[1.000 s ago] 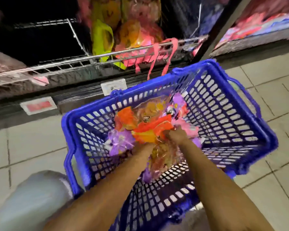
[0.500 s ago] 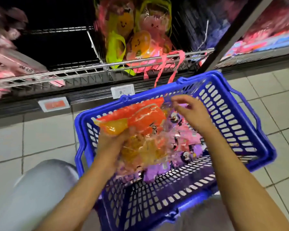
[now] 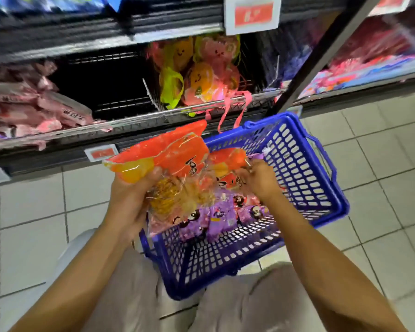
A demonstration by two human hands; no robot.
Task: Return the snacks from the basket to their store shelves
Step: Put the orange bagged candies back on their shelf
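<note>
Above our left hand (image 3: 130, 202) we saw a glossy, crinkled clear-plastic snack bag (image 3: 170, 159). Beside our right hand (image 3: 259, 178) the basket (image 3: 304, 164) was smooth moulded blue plastic. Beyond both hands ran a shiny metal wire shelf rail (image 3: 130, 117), over matt floor tiles (image 3: 34, 200).

Retail shop, snack aisle. Evidence: tiered dark shelving with wire front rails (image 3: 130, 121); red price tags (image 3: 253, 14) clipped to shelf edges; packaged goods stocked in rows, pink packets (image 3: 34, 109) at left; blue plastic shopping basket (image 3: 309, 178) on pale tiled floor (image 3: 381, 152).
</note>
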